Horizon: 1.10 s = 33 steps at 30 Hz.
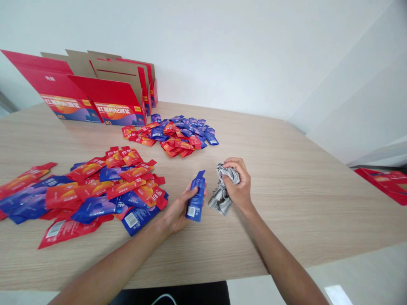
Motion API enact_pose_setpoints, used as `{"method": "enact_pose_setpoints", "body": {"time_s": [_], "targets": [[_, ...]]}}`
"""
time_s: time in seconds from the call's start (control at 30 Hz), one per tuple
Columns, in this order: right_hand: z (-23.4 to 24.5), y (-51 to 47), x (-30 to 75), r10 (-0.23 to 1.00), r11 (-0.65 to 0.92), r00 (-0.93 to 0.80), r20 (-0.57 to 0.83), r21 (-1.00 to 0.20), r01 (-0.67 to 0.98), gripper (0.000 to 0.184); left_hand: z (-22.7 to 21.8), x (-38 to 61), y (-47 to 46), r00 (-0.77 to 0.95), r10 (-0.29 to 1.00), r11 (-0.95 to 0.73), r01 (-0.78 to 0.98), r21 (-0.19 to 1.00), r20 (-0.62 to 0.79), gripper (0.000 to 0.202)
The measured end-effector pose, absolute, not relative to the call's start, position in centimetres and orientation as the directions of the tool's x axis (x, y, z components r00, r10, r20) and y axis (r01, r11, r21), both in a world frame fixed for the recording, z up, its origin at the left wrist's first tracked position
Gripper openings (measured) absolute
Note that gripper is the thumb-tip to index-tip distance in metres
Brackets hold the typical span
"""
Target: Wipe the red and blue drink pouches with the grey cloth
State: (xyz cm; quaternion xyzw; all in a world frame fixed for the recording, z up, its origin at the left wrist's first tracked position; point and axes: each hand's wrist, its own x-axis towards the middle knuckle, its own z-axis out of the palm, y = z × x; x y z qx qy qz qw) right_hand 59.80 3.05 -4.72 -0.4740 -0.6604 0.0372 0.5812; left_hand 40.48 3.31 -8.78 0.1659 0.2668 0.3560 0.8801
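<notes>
In my left hand (179, 212) is a blue pouch (195, 199), its narrow spout end pointing up and a barcode near the bottom. My thumb presses on its printed face and the fingers are behind it. A crumpled grey-and-white striped cloth (222, 199) is bunched in my right hand (240, 184), just right of the pouch and apart from it. Left of my left hand lies a large heap of red and blue pouches (95, 186). Farther back is a second heap of smaller-looking red and blue pouches (178, 133).
Open red cardboard boxes (117, 99) with raised flaps stand at the back left, by the white wall (222, 55). A red box (384, 182) shows beyond the right edge of the wooden table (302, 178). A white rectangular object (337, 294) is below at the lower right.
</notes>
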Motion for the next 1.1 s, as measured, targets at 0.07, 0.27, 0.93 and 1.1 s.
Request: {"method": "enact_pose_setpoints", "body": {"time_s": [0.07,0.27,0.93,1.1], "targets": [[-4.6,2.8,59.8,0.664,0.575,0.068,0.745,-0.566,0.591,0.013,-8.7,40.5,3.3,0.606,0.724,0.682,-0.558,0.472,-0.33,0.035],[-5.0,2.4,59.4,0.663,0.674,-0.295,0.688,-0.378,0.635,0.02,-9.4,41.2,3.0,0.548,0.76,0.649,-0.605,0.462,-0.35,0.04],[-6.6,2.3,57.1,0.793,0.481,-0.209,0.572,-0.377,0.792,0.028,-9.9,41.3,2.9,0.509,0.811,0.58,-0.644,0.499,-0.287,0.021],[-6.3,2.5,57.9,0.783,0.469,-0.172,0.598,-0.386,0.794,0.029,-9.9,41.5,2.4,0.531,0.804,0.585,-0.625,0.517,-0.268,0.024]]}}
